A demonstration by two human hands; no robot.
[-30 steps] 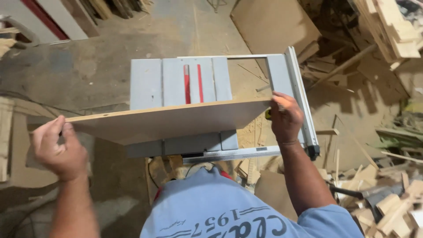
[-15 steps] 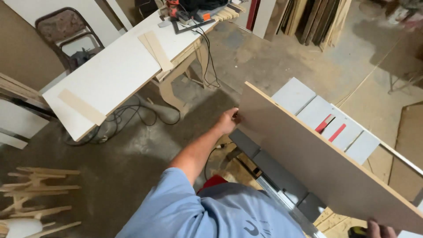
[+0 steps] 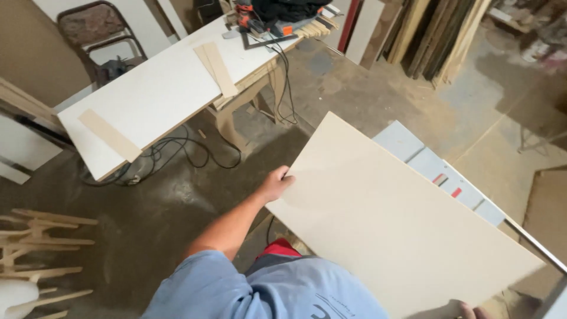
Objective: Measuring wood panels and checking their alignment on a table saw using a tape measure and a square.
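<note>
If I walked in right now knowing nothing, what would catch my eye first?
Most striking is the big pale board filling the lower right, gripped at its left edge by the left hand and at its bottom edge by the right hand. It half hides a grey table saw behind it. At upper left stands a long white workbench with tools at its far end.

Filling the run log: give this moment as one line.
left hand: grips panel edge | right hand: at panel's lower edge | pale panel: tilted above table saw
</note>
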